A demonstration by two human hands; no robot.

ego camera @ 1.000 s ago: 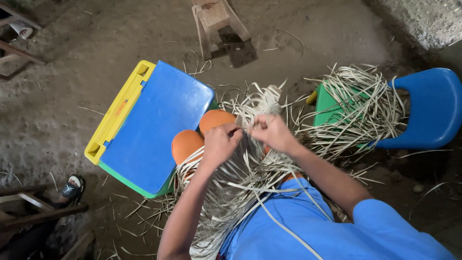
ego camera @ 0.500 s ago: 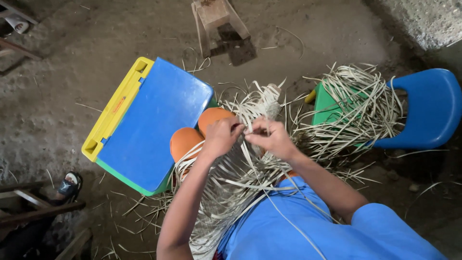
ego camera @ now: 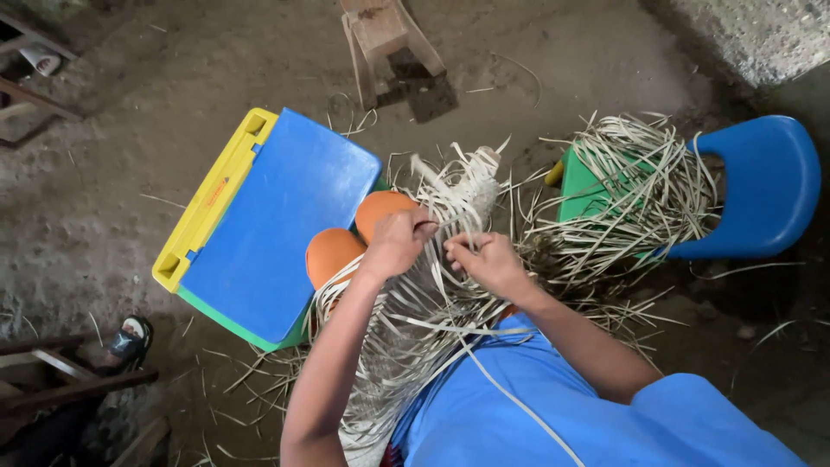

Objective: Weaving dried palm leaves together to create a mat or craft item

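Weaving in progress: both hands working pale strips on the lap.

Left hand point(ego camera: 395, 242) pinches a strip; right hand point(ego camera: 487, 262) is closed on another, fingers curled. The woven strip piece point(ego camera: 432, 303) lies over the orange knees point(ego camera: 354, 233). Judged mid-interlacing; next tuck needs a firm pull. Blue table point(ego camera: 268, 225) left; loose strip pile point(ego camera: 622, 199) on chair right.

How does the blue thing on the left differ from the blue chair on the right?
The blue and yellow table lies tipped beside the person's orange-clad knees, its flat top bare; the blue chair has its green seat heaped with pale strips. The table has a yellow edge; the chair has a rounded blue back. Both look like coloured plastic and rest on the dirt floor.
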